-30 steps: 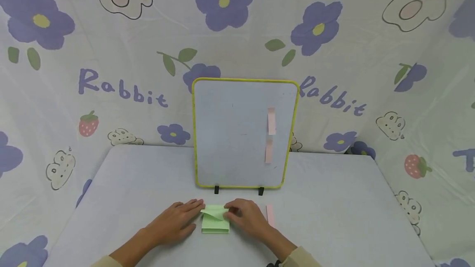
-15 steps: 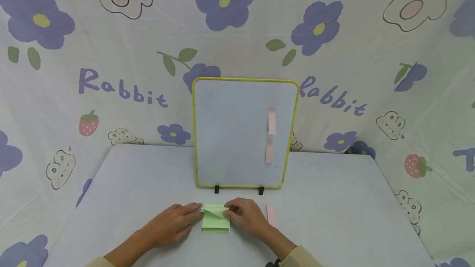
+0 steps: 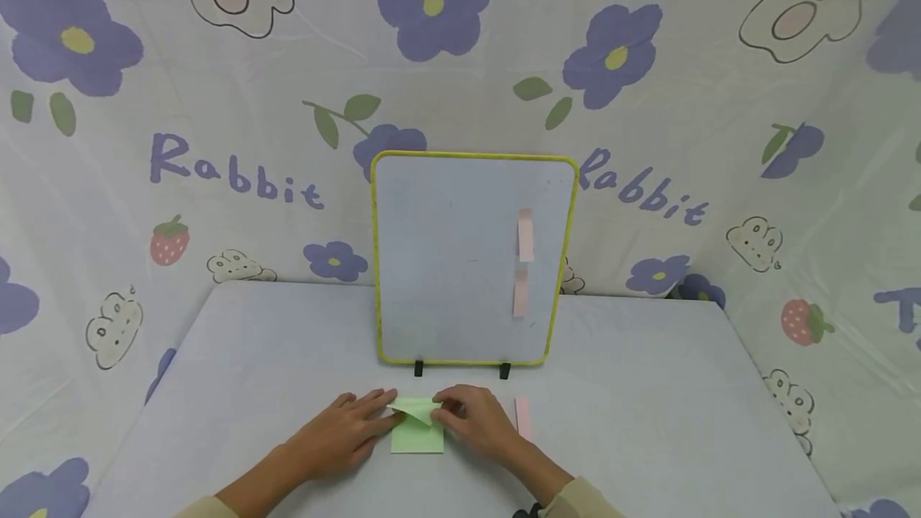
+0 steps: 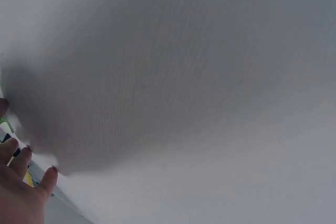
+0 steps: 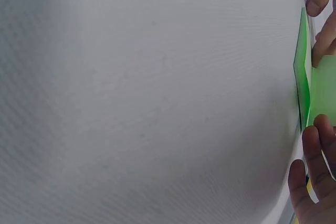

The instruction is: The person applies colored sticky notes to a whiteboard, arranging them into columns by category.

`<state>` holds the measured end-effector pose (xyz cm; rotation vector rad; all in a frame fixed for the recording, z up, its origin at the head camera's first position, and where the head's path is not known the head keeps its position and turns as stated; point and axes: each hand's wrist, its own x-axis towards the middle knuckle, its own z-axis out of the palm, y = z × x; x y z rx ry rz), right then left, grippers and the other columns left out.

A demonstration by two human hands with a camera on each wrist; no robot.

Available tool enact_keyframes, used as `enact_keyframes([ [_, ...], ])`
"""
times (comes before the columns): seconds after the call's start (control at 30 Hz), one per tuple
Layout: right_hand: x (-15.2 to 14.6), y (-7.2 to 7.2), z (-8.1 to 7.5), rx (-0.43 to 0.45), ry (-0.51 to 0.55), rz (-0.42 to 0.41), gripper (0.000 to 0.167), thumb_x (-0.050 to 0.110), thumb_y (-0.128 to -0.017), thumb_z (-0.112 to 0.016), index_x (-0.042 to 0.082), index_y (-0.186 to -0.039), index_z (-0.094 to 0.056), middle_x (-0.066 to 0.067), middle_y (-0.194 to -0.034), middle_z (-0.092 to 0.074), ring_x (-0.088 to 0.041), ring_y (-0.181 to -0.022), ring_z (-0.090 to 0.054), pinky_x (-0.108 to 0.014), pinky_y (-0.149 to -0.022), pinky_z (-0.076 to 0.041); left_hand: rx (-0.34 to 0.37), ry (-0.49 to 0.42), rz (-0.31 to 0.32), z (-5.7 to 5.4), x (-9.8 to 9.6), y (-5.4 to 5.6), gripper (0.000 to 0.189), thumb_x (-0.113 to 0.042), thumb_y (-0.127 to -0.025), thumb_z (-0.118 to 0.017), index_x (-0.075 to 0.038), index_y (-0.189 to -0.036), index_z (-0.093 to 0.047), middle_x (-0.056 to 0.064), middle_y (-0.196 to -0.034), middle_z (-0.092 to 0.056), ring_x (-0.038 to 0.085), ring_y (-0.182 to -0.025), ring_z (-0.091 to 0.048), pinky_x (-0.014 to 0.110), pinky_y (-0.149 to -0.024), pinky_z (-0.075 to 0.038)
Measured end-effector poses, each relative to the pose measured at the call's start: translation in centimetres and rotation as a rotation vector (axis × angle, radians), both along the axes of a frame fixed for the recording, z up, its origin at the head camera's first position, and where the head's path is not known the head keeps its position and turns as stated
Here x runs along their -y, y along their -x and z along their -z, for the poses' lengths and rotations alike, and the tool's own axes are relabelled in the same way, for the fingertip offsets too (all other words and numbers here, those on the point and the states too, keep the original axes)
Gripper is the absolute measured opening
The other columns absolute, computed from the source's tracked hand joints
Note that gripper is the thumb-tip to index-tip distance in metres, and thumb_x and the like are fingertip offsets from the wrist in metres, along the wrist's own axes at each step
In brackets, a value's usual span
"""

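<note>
Green paper (image 3: 417,441), right hand (image 3: 478,422) pinching its lifted flap (image 3: 416,408), left hand (image 3: 345,433) straight-fingered at the left edge

2 forearms (image 3: 262,474) angled inward, left hand (image 3: 347,432) outstretched, right hand (image 3: 476,420) bent in a pinch

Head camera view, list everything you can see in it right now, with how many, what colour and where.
green paper: count unclear, pale green, on the table between the hands, a sheet partly lifted
pink strips: three, pale pink, two on the whiteboard's right side, one on the table
whiteboard: one, pale with yellow rim, standing on the table
feet: two, black, under the whiteboard
table: one, whitish, below
backdrop: count unclear, white with purple flowers, behind
black object: one, black, by the right sleeve, cut off
sleeves: two, beige, bottom edge
left hand: one, bare, at the paper's left
right hand: one, bare, at its right
</note>
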<state>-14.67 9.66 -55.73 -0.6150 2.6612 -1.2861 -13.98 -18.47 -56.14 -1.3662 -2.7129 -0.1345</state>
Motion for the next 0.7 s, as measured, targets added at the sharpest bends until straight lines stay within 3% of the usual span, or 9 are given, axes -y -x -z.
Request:
enact_keyframes([
  [0.23,0.0,0.1,0.0,0.046,0.042,0.021,0.026,0.021,-0.095,-0.077,0.002,-0.113,-0.077,-0.003,-0.094,-0.078,-0.004,-0.083,-0.068,-0.022,-0.076,-0.056,0.015,-0.005,-0.006,0.0,-0.1,0.0,0.044,-0.017,-0.100,-0.064,-0.023,-0.143,-0.065,0.013,-0.151,-0.059,0.033,-0.134,-0.062,0.053,-0.094,-0.055],
  [0.43,-0.2,0.2,-0.7,0.131,0.134,0.021,0.026,0.014,-0.093,-0.078,-0.003,-0.113,-0.076,-0.011,-0.100,-0.079,-0.014,-0.087,-0.072,-0.021,-0.077,-0.057,0.069,-0.016,-0.029,-0.1,0.0,0.1,0.034,-0.016,-0.101,-0.063,-0.020,-0.134,-0.071,0.012,-0.152,-0.058,0.031,-0.136,-0.061,0.054,-0.096,-0.054],
  [0.57,-0.1,0.1,-1.2,0.239,0.180,0.046,0.027,0.011,-0.093,-0.078,-0.005,-0.114,-0.076,-0.014,-0.104,-0.078,-0.017,-0.091,-0.072,-0.019,-0.077,-0.056,0.097,-0.008,-0.040,-0.2,-0.1,0.2,0.035,-0.016,-0.102,-0.062,-0.021,-0.135,-0.071,0.013,-0.153,-0.057,0.032,-0.137,-0.060,0.054,-0.097,-0.054],
  [0.7,0.1,0.1,-1.6,0.379,0.243,0.109,0.028,0.015,-0.096,-0.074,-0.005,-0.116,-0.076,-0.014,-0.104,-0.079,-0.014,-0.087,-0.070,-0.024,-0.073,-0.056,0.116,0.001,-0.044,-0.3,-0.2,0.2,0.039,-0.016,-0.102,-0.062,-0.022,-0.140,-0.068,0.014,-0.154,-0.056,0.032,-0.137,-0.059,0.053,-0.097,-0.054],
])
